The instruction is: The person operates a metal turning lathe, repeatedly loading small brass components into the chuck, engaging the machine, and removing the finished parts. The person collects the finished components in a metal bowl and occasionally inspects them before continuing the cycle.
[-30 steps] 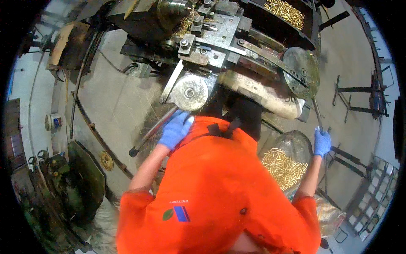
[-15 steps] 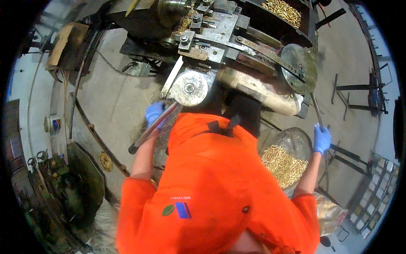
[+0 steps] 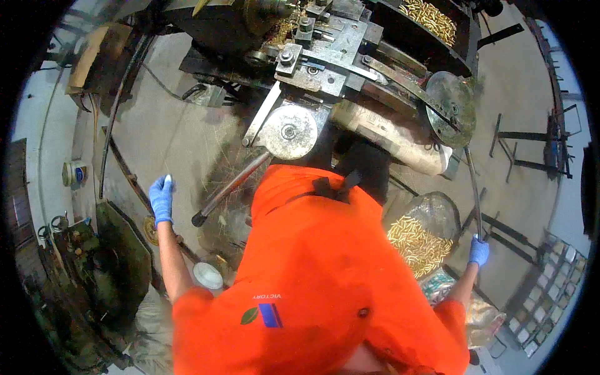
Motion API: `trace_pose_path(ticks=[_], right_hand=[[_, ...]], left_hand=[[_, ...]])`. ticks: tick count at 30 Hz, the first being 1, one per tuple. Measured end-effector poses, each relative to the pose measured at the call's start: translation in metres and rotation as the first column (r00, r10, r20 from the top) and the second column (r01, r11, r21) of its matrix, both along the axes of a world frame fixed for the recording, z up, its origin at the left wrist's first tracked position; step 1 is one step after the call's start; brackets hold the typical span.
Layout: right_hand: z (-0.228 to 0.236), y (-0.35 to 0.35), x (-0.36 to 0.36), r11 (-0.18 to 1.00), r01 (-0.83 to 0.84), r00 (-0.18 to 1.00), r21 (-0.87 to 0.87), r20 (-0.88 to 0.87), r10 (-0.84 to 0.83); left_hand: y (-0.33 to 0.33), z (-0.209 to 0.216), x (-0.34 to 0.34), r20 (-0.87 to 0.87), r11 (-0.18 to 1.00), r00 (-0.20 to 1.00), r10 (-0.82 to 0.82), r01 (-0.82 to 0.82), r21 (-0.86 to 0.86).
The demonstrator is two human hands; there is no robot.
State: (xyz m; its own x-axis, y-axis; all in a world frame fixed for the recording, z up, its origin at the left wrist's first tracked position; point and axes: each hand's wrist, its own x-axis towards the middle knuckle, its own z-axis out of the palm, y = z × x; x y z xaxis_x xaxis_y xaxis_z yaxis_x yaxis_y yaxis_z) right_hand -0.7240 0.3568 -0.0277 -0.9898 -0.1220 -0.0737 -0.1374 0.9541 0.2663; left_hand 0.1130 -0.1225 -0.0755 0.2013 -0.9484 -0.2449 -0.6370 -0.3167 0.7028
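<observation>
My left hand (image 3: 161,200), in a blue glove, is raised out to the left, away from the machine. Its fingers are drawn together, with a pale spot at the tips; whether a small piece is pinched there I cannot make out. My right hand (image 3: 479,251), also gloved in blue, is closed around a long metal lever (image 3: 475,187) below the right round disc (image 3: 451,107). Ahead is a lathe-like machine with a bolted metal slide (image 3: 334,47). A second lever (image 3: 234,187) with a dark knob slants from the left round disc (image 3: 287,132), untouched.
Small brass-coloured pieces (image 3: 417,245) fill a basin (image 3: 437,209) at my right. More lie in a dark tray (image 3: 387,22) behind the slide. A wrapped roll (image 3: 394,137) is under the machine. Green machinery (image 3: 119,262) stands at left, and a white bowl (image 3: 207,275) sits low beside me.
My left hand has moved out from behind the left lever, farther left. My right hand is lower and nearer me on the right lever. The view has shifted slightly.
</observation>
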Motion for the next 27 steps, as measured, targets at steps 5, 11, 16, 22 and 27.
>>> trace_pose_path(ticks=[5, 11, 16, 22, 27], right_hand=[[-0.008, 0.003, -0.008, 1.0, 0.002, 1.0, -0.001, 0.0, -0.002], [-0.008, 0.008, 0.003, 0.998, 0.025, 1.0, 0.054, 0.011, -0.025], [-0.002, -0.008, 0.022, 0.998, 0.049, 0.999, 0.026, -0.014, -0.048], [-0.002, -0.004, 0.035, 0.997, 0.077, 0.997, 0.014, -0.03, -0.077], [0.002, -0.011, 0.049, 0.993, 0.112, 0.993, 0.022, -0.031, -0.112]], left_hand=[[-0.018, 0.091, -0.147, -0.135, 0.908, 0.899, -0.416, 0.419, -0.007], [0.002, 0.114, -0.226, -0.031, 0.498, 0.522, -0.852, 0.828, 0.256], [-0.001, 0.079, -0.231, 0.166, 0.431, 0.403, -0.9, 0.881, 0.196], [-0.005, 0.092, -0.237, 0.058, 0.391, 0.391, -0.918, 0.875, 0.286], [-0.001, 0.084, -0.233, 0.02, 0.44, 0.44, -0.898, 0.892, 0.104]])
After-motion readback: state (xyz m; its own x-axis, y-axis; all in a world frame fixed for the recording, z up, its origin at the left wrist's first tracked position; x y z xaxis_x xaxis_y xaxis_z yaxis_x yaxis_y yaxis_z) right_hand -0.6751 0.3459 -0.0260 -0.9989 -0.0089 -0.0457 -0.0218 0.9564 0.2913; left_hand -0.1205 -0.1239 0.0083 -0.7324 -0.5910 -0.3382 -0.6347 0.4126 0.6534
